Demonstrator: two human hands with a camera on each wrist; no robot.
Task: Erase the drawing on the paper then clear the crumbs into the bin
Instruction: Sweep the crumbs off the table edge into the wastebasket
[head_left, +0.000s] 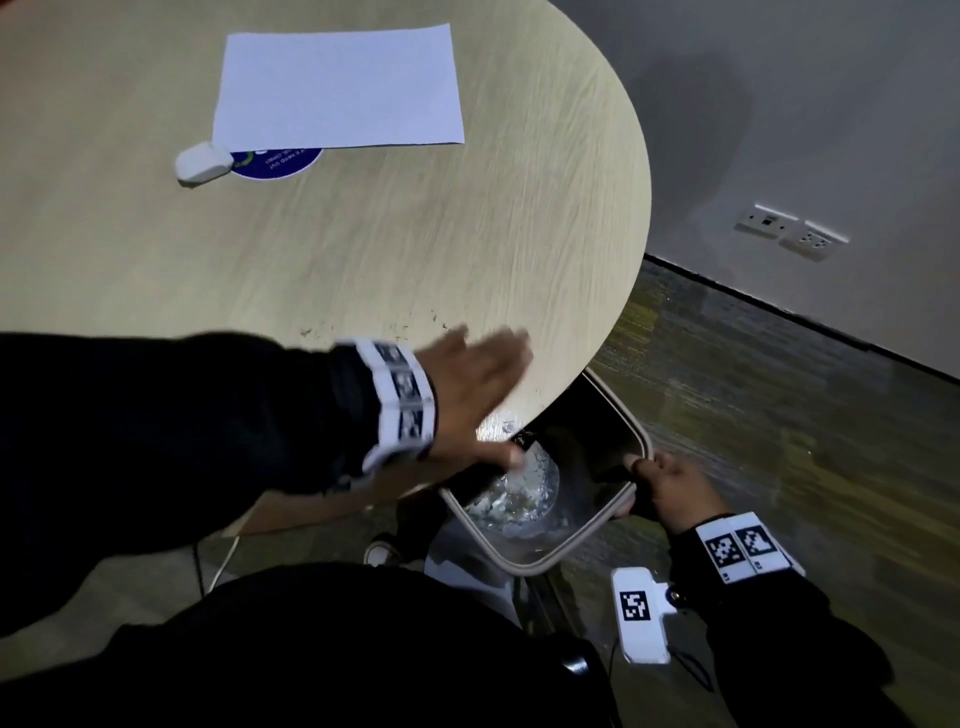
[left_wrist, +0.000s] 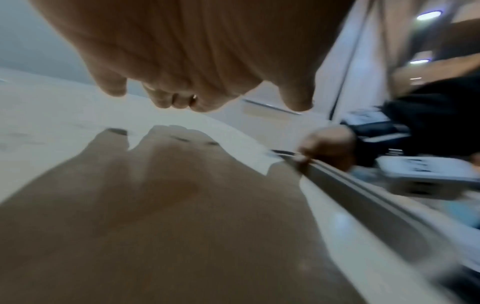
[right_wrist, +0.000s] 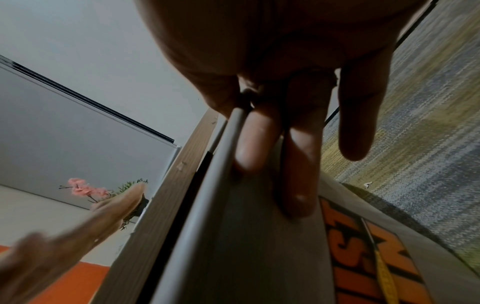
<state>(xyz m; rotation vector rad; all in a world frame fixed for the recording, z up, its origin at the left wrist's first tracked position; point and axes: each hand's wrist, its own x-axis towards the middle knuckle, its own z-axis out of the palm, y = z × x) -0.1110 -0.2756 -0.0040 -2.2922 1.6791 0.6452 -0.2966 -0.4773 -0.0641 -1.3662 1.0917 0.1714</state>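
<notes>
**Crumbs at the table's edge, bin held below**

The left hand (head_left: 470, 395) lies flat, fingers spread, on the round wood-grain table (head_left: 363, 249), dark crumbs (head_left: 410, 325) scattered just beyond its fingers. The right hand (head_left: 670, 488) grips the rim of the beige bin (head_left: 582, 545), tucked under the table's near edge (clear liner inside). Far across the table lie the white paper (head_left: 337, 88) and the rounded eraser (head_left: 202, 162), which touches the paper's corner.

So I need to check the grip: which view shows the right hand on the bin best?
Right wrist: right hand fingers curl over the bin rim, close up. Head shows it small; left wrist blurred.
</notes>
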